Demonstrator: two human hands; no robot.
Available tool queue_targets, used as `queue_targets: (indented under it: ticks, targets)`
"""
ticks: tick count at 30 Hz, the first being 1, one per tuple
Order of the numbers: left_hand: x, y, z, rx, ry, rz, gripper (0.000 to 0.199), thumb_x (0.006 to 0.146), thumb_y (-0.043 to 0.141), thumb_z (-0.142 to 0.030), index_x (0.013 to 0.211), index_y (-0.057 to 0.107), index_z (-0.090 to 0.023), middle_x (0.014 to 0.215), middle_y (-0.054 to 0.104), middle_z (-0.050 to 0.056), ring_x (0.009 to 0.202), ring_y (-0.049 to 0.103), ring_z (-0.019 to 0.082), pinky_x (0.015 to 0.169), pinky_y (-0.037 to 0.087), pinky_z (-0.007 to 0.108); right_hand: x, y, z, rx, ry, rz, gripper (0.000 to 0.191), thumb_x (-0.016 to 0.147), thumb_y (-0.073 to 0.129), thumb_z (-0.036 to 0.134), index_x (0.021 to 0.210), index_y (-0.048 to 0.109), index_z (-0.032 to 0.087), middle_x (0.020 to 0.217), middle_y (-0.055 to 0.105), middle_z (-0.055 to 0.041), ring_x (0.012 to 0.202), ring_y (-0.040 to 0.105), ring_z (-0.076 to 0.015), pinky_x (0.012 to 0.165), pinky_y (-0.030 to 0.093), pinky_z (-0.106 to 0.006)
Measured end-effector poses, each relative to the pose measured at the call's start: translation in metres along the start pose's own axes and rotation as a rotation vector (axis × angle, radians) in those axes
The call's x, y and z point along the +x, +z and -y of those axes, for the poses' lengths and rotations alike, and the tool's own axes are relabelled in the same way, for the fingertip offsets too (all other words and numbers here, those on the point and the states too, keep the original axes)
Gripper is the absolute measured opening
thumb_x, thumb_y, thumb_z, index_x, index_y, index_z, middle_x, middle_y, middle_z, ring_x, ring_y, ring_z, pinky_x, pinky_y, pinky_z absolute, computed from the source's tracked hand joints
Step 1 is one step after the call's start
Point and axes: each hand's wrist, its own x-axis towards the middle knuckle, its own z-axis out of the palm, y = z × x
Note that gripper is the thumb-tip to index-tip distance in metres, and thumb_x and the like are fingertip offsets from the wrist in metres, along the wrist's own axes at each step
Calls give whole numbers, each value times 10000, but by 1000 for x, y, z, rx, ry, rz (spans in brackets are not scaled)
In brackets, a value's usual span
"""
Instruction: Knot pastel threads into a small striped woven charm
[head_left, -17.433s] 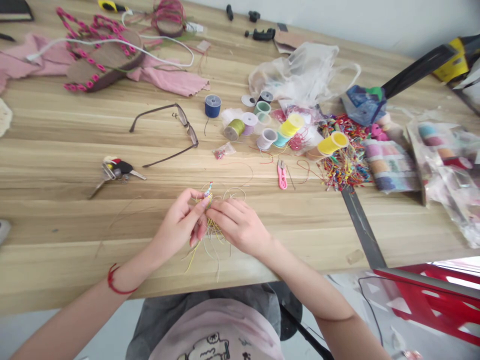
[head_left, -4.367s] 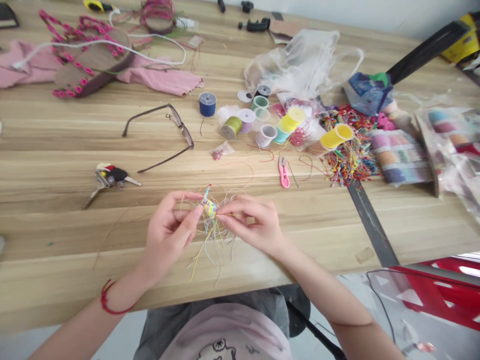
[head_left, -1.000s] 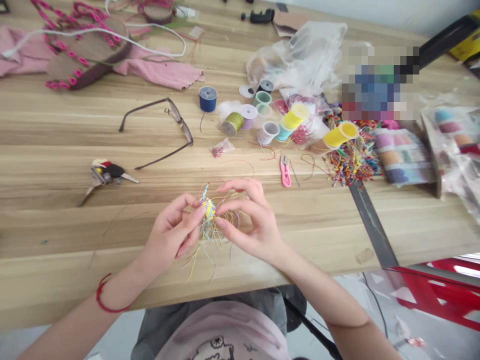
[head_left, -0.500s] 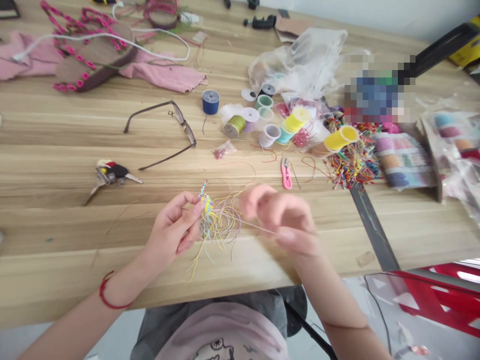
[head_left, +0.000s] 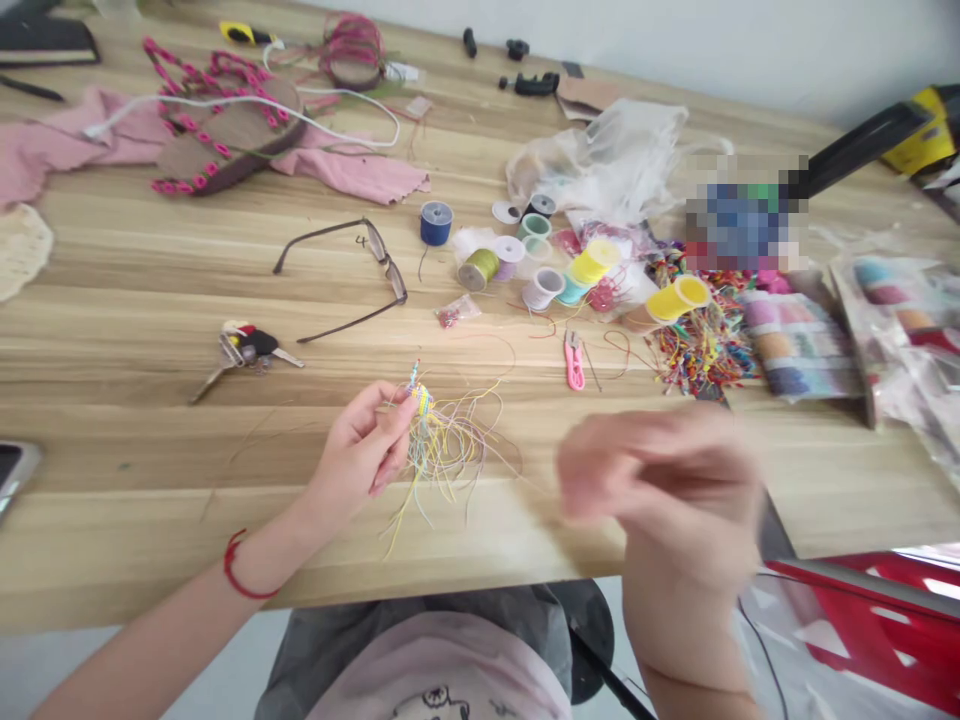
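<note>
Pale striped wood makes up the tabletop [head_left: 150,425], running back to a plain white wall [head_left: 675,45]. At its far left sit a dark notebook [head_left: 46,42], a cream round piece [head_left: 22,252] and, nearer the front, the corner of a phone [head_left: 16,478]. Next comes pink cloth [head_left: 360,176] with a brown pad [head_left: 232,142] edged in pink resting over it, a white cord [head_left: 225,100] looped across both. Nearer the person lies a bunch of keys [head_left: 256,345], then a pair of glasses [head_left: 396,280], arms unfolded.

Wearing a red bracelet [head_left: 228,566] at the wrist, the left hand [head_left: 367,440] has thumb and fingers pinched together on a small woven piece [head_left: 424,400] in yellow and light blue, just above the table near its front edge. Loose threads [head_left: 422,445] spill from it, mostly to the right. Behind it stand a blue spool [head_left: 436,224] and a cluster of others, with pink snips [head_left: 574,370] in front of them.

Further right, well apart from the weaving, the right hand [head_left: 667,480] is a blur, fingers curled in; I can't tell whether it grips a strand. Beyond it lies a heap of tangled multicoloured threads [head_left: 712,340], beside a wrapped pack [head_left: 799,345] of pastel yarn.
</note>
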Motion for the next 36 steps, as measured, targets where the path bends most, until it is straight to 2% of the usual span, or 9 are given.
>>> queue_targets:
  ticks: [3,6,13,18,21,25,28,31,36]
  targets:
    - [-1,1,-1,44,45,-22,224,881,636,-401,821,516,-222,331,417,-130,242,238,34,305,145,145,15,30,-11,268,281,158,172,788,761,216,927,726,313,724,768,33,684,760,-175,656,654,-296]
    - [-3,4,-2,100,115,-60,207,878,645,-383,836,516,-228,338,440,-121,253,266,39,314,181,144,17,51,-33,418,444,185,91,738,789,189,793,737,240,776,779,6,754,763,-179,753,654,-318]
    - [-14,7,5,294,328,-118,104,885,643,-277,891,558,-216,449,562,-81,322,447,61,338,306,140,13,60,-54,554,567,231,74,724,795,206,739,724,221,710,751,29,634,713,-94,638,604,-214]
    - [-16,-2,13,700,680,-63,138,884,606,-124,999,602,-201,644,737,3,497,669,118,442,459,166,15,60,-55,588,663,278,134,681,828,254,745,721,207,646,725,42,588,681,-68,573,551,-167]
    - [-12,-7,17,870,885,-69,175,828,673,-127,987,656,-196,640,746,15,503,682,144,467,488,204,13,60,-57,574,662,288,133,663,833,253,727,730,198,632,711,45,565,655,-62,561,533,-168]
    - [-8,-9,19,888,988,-89,150,823,678,-164,969,655,-190,643,748,7,458,664,139,436,479,202,11,60,-59,560,691,260,153,655,834,264,703,716,181,602,698,39,530,628,-61,509,490,-166]
    - [-10,-7,15,827,909,-79,162,873,608,-129,1026,589,-180,643,742,-5,469,670,117,422,476,157,11,59,-59,599,759,290,194,658,839,274,680,677,169,595,708,28,500,611,-48,467,446,-144]
    - [-14,-1,8,586,673,-14,83,920,556,-151,983,526,-195,616,711,-33,391,594,70,363,416,114,11,60,-58,645,779,292,255,652,848,282,636,619,171,584,707,28,492,611,-52,463,444,-146]
    - [-16,6,0,306,425,-11,84,936,566,-256,915,497,-212,429,522,-113,289,397,33,312,305,98,9,63,-54,642,640,199,215,719,806,322,676,645,185,633,716,16,559,645,-87,551,513,-203]
